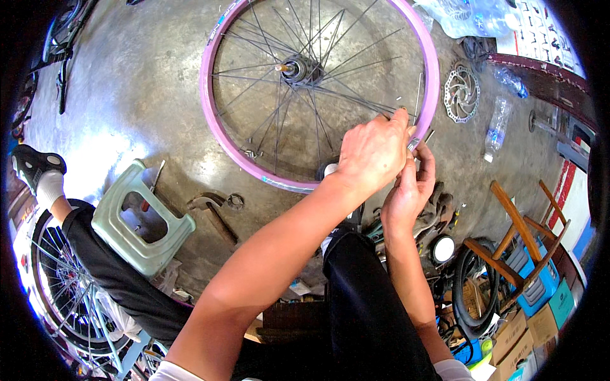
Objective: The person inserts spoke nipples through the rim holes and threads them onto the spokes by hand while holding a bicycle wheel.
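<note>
At the near-right edge of the pink rim [431,70], itself far centre, the left hand [375,149] and right hand [408,192] bend their fingers close together (what they pinch, I cannot tell), where a steady rim and unbent spokes [356,98] should help most.

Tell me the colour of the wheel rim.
The rim is pinkish purple, best seen in the head view.

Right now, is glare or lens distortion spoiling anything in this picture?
Head view: white glare washes out part of the floor left of the purple wheel rim; same view: fisheye distortion bows the outer scene, corners black; same view: left hand and right hand look fairly sharp.
</note>
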Demonstrator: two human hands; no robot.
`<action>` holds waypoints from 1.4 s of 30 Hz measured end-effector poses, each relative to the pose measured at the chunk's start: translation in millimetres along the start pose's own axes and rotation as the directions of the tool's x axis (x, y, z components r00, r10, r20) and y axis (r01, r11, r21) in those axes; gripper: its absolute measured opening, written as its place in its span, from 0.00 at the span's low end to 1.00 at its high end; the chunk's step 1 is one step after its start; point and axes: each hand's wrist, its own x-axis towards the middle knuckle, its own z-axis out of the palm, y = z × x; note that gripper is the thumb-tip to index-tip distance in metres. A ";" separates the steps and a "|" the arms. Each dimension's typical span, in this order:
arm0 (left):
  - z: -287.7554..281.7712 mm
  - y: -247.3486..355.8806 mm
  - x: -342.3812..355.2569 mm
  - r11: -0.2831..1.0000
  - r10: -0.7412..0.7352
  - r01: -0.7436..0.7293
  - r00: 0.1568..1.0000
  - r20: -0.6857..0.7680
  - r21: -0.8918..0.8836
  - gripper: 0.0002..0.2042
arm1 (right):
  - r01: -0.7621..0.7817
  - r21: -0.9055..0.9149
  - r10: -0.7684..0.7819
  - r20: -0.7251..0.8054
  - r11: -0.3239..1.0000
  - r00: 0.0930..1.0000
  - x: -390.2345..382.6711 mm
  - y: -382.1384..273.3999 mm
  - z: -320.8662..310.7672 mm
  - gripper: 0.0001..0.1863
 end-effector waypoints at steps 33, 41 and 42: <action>-62.3 -248.1 -127.3 0.916 -0.234 0.396 0.649 -0.724 0.059 0.06 | -0.191 0.043 0.181 0.162 0.981 0.970 -20.7 29.5 -27.8 0.24; -55.1 -132.6 -132.5 0.881 -0.409 0.075 0.618 -0.672 -0.468 0.04 | 0.037 -0.196 -0.024 0.070 0.980 0.997 -32.6 19.2 -31.9 0.24; -48.2 -109.2 -130.3 0.851 -0.411 0.030 0.660 -0.629 -0.524 0.04 | 0.097 -0.212 -0.081 0.083 0.972 0.993 -33.7 15.1 -30.7 0.22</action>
